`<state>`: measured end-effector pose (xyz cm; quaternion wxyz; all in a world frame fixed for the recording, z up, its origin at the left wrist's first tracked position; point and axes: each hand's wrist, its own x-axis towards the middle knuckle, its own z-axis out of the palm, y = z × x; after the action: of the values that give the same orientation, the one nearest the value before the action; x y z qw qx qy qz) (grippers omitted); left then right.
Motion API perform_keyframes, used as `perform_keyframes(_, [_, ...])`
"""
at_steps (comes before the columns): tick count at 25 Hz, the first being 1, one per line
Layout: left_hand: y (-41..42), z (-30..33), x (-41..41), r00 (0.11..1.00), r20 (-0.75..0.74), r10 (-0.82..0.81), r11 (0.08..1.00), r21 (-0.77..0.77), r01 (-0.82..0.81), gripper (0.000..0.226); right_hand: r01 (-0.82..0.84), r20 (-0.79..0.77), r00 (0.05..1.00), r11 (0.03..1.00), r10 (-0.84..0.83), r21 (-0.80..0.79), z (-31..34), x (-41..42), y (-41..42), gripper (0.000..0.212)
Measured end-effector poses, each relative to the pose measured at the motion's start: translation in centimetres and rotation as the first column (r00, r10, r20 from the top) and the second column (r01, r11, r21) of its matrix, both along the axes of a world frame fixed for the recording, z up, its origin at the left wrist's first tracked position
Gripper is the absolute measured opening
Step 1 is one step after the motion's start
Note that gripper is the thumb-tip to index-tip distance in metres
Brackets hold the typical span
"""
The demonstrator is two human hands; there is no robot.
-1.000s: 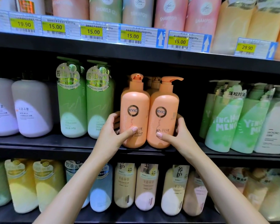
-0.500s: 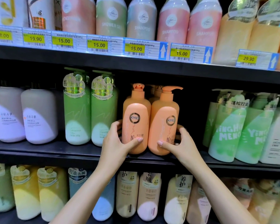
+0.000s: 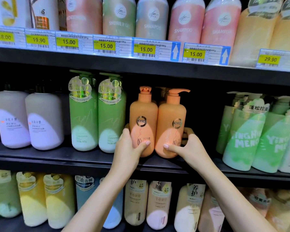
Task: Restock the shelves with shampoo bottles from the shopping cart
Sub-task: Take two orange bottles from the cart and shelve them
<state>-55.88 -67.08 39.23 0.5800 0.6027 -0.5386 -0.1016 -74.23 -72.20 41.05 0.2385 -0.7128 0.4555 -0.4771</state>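
Two orange KYIO pump bottles stand upright side by side on the middle shelf (image 3: pixel 84 160). My left hand (image 3: pixel 127 148) wraps the lower part of the left orange bottle (image 3: pixel 143 114), thumb across its front. My right hand (image 3: pixel 188 146) grips the base of the right orange bottle (image 3: pixel 172 114) the same way. More orange pump tops show in the dark behind them. The shopping cart is out of view.
Green bottles (image 3: pixel 97 114) stand just left of the orange pair, lilac-and-grey ones (image 3: pixel 43 121) farther left. A dark gap lies to the right before pale green bottles (image 3: pixel 251 134). Price tags (image 3: pixel 146 49) line the upper shelf edge. Yellow and cream bottles fill the lower shelf.
Both hands have stayed closed on the orange bottles. The right bottle has turned a little, its logo now facing more to the right. The view has moved closer to the shelf.
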Motion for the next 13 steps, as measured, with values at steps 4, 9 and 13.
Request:
perform_keyframes(4, [-0.2, 0.3, -0.2, 1.0, -0.006, -0.008, 1.0, 0.022, 0.008, 0.04, 0.065, 0.024, 0.998, 0.998, -0.065, -0.019, -0.1, 0.7, 0.1, 0.076])
perform_keyframes(9, [0.0, 0.9, -0.8, 0.998, 0.063, 0.003, 0.997, 0.072, -0.008, 0.038, 0.164, 0.016, 0.986, 0.987, -0.164, -0.005, -0.5, 1.2, 0.1, 0.083])
perform_keyframes(13, [0.3, 0.8, -0.9, 0.996, 0.092, -0.015, 0.997, 0.081, 0.007, 0.034, 0.192, 0.016, 0.981, 0.981, -0.192, -0.001, -0.7, 1.6, 0.9, 0.085])
